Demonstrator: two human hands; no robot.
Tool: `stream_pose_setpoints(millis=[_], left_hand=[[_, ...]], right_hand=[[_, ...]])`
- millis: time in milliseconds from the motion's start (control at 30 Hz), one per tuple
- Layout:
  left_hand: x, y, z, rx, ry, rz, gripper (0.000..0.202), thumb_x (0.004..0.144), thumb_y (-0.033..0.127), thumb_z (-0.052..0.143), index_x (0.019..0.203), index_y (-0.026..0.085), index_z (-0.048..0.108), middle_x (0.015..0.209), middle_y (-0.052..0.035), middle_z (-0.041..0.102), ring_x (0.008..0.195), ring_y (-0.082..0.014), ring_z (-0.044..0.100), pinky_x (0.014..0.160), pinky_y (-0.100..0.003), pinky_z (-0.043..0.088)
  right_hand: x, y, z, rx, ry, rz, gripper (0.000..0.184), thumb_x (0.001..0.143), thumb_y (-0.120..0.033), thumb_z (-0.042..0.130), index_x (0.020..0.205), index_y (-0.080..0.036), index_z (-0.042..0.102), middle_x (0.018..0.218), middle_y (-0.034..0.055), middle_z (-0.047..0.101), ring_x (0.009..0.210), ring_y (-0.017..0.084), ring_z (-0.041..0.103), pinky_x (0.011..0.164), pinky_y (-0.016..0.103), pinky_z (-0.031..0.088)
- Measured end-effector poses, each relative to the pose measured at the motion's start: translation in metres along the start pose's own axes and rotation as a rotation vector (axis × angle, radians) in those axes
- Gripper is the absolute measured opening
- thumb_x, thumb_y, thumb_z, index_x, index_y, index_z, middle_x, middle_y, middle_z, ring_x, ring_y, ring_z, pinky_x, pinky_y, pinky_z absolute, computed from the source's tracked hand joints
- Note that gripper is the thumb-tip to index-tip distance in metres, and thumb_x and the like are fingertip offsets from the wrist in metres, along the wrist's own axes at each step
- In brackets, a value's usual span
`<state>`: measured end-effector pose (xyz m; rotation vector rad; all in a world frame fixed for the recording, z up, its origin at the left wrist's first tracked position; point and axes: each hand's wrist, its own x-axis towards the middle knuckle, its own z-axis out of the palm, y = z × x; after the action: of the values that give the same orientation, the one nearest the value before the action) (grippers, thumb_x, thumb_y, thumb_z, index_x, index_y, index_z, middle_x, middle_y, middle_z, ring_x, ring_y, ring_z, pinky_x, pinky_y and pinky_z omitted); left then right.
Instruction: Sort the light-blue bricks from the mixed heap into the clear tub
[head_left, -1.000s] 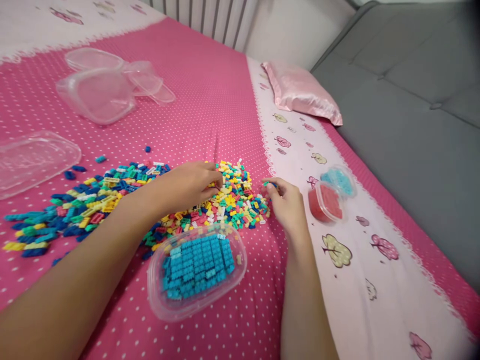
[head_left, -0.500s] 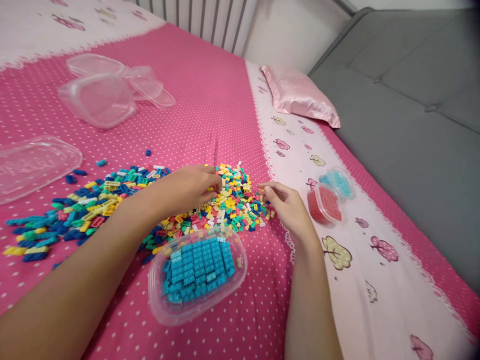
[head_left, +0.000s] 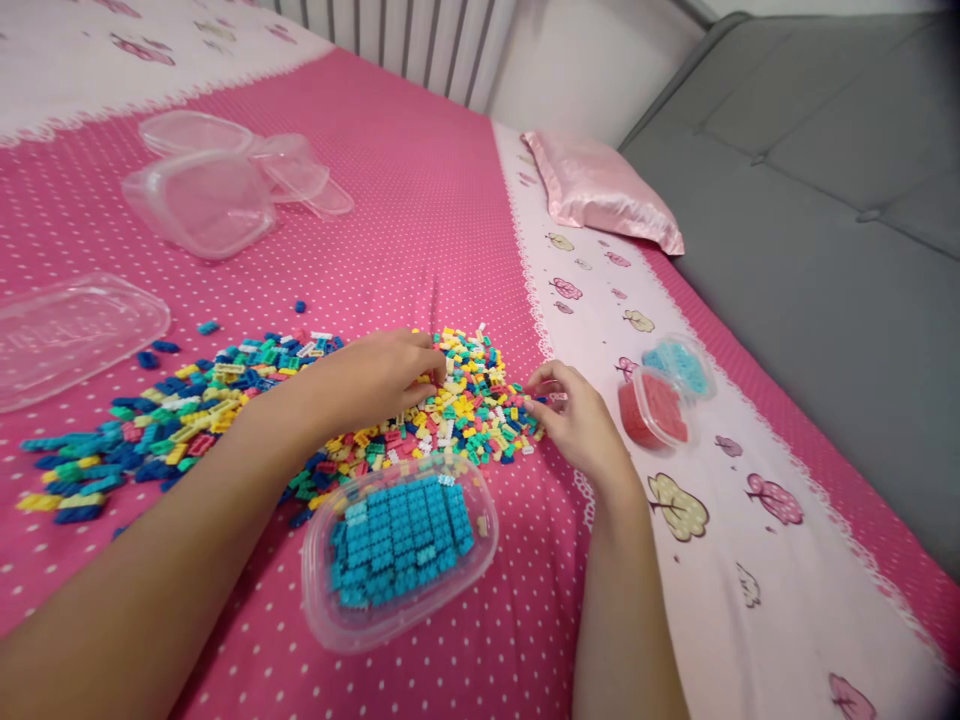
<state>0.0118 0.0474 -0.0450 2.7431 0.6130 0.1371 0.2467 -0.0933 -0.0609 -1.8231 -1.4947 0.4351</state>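
Note:
A pile of small toy building bricks (head_left: 469, 405), yellow, green, white, red and blue, spreads across the bed. My left hand (head_left: 394, 375) reaches over the middle of it, fingers bent downward and thumb a little apart from the forefinger; no brick shows between them. At the right edge of the pile is my right hand (head_left: 574, 415), its thumb and fingers curled round a small pinkish brick (head_left: 557, 397). Closer to me, between my forearms, stands a clear plastic tub (head_left: 319, 600) with rows of blue bricks (head_left: 405, 535) packed inside.
To the right sit a small tub of red bricks (head_left: 652, 410) and a tub of light blue bricks (head_left: 679, 365). Clear containers (head_left: 202, 205) lie at the far left, with a clear lid (head_left: 75, 330) nearer. A pink pillow (head_left: 604, 195) rests by the grey headboard (head_left: 810, 250).
My right hand has curled its fingers and drawn its thumb and forefinger lower at the pile's edge; a pinkish brick now shows in it. My left hand stays nearly still.

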Motion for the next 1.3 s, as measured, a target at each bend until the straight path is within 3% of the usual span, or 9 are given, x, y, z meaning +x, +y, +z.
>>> stream_pose_setpoints(millis=[100,200,367,567,933,1300], left_hand=[[0.0,0.001,-0.001,0.008,-0.007,-0.007,0.024,0.095,0.027,0.048,0.103,0.021,0.069,0.108,-0.0067,0.065,0.099,-0.0192,0.061,0.089,-0.032,0.042],[0.0,0.002,-0.001,0.018,-0.012,-0.015,0.024,0.095,0.026,0.047,0.104,0.021,0.069,0.108,-0.0062,0.065,0.099,-0.0193,0.061,0.089,-0.032,0.042],[-0.001,0.0,0.001,0.016,0.01,0.015,0.024,0.095,0.027,0.047,0.102,0.021,0.069,0.106,-0.0053,0.065,0.095,-0.0184,0.061,0.085,-0.031,0.042],[-0.001,0.0,0.0,0.016,0.014,0.014,0.024,0.095,0.027,0.047,0.102,0.021,0.069,0.106,-0.0057,0.066,0.096,-0.0186,0.061,0.085,-0.031,0.042],[-0.001,0.0,0.001,0.009,0.012,-0.006,0.023,0.094,0.027,0.049,0.102,0.022,0.07,0.106,-0.0058,0.066,0.095,-0.019,0.061,0.085,-0.031,0.041],[0.001,-0.004,0.003,0.011,0.033,0.023,0.024,0.094,0.028,0.047,0.1,0.022,0.07,0.104,-0.0046,0.067,0.093,-0.0181,0.061,0.084,-0.03,0.041]], right_hand=[[0.0,-0.002,-0.001,-0.065,0.005,-0.01,0.007,0.08,-0.018,0.066,0.085,-0.02,0.07,0.098,0.0065,0.065,0.093,0.021,0.062,0.089,0.039,0.047],[-0.001,-0.004,0.0,-0.103,-0.001,-0.001,0.012,0.081,-0.016,0.068,0.088,-0.021,0.076,0.099,0.0071,0.069,0.094,0.021,0.064,0.092,0.039,0.046],[-0.002,-0.005,0.003,-0.135,-0.007,0.007,0.019,0.077,-0.011,0.072,0.092,-0.021,0.077,0.099,0.0062,0.072,0.093,0.02,0.066,0.091,0.036,0.048],[-0.001,-0.006,0.004,-0.165,0.031,-0.002,0.012,0.081,-0.014,0.068,0.088,-0.02,0.076,0.094,0.0065,0.071,0.088,0.021,0.065,0.084,0.036,0.049],[-0.001,-0.007,0.005,-0.063,-0.009,0.0,0.031,0.08,-0.004,0.057,0.1,-0.02,0.074,0.09,0.0031,0.077,0.084,0.017,0.071,0.078,0.03,0.054],[-0.002,-0.011,0.004,-0.074,-0.049,-0.029,0.04,0.074,0.003,0.057,0.1,-0.021,0.075,0.095,0.0014,0.079,0.089,0.015,0.073,0.085,0.029,0.053]])
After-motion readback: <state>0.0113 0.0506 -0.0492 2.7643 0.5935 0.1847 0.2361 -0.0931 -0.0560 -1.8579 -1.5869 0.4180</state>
